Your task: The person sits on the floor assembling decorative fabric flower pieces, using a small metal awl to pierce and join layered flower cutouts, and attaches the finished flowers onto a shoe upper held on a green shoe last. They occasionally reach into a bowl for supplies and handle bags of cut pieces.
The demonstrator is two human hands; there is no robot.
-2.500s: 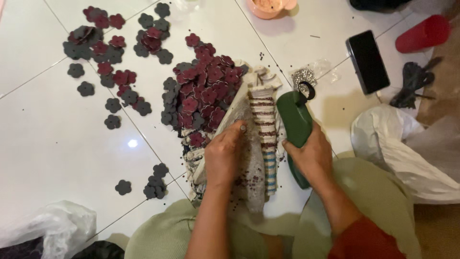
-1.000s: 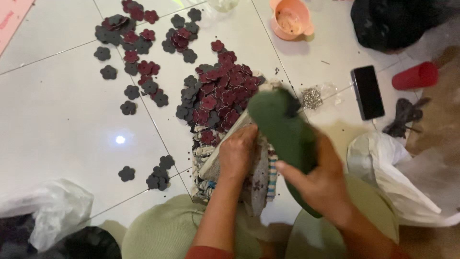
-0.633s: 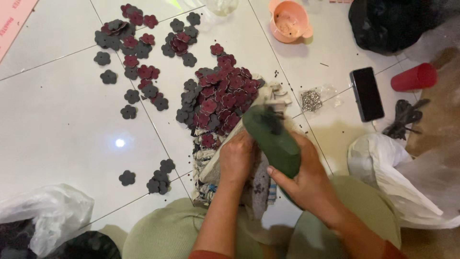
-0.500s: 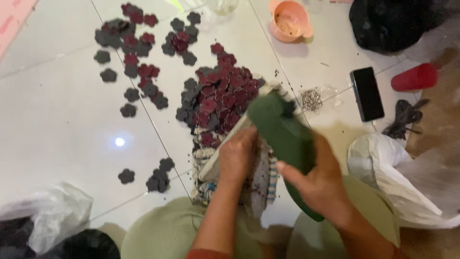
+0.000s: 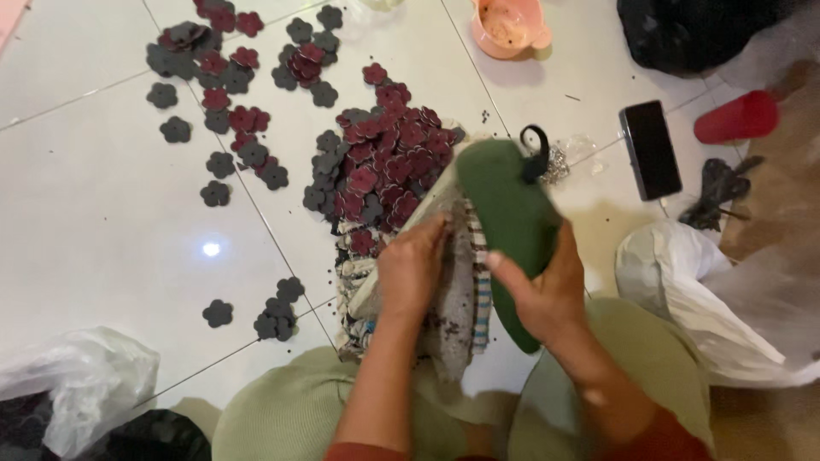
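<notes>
Right hand [image 5: 547, 294] grips green slipper [image 5: 510, 224] over striped cloth [image 5: 457, 290], near centre. Left hand [image 5: 412, 271] presses cloth, fingers curled. Far pink bowl [image 5: 511, 34] holds dark specks, possibly beads. Flower cutouts [image 5: 380, 162] heaped on floor [image 5: 85, 222].

The floor [image 5: 102, 222] is glossy white tile, shiny enough to bounce a light spot. The flower cutouts [image 5: 384, 162] look matt, kind of foamy or felt-like, in dark red and grey. The green sandal [image 5: 512, 222] is matt rubbery stuff. The striped cloth [image 5: 465, 299] is rough woven fabric. The bags [image 5: 683, 282] are thin crinkly plastic, and the phone [image 5: 651, 149] is glossy black.
</notes>
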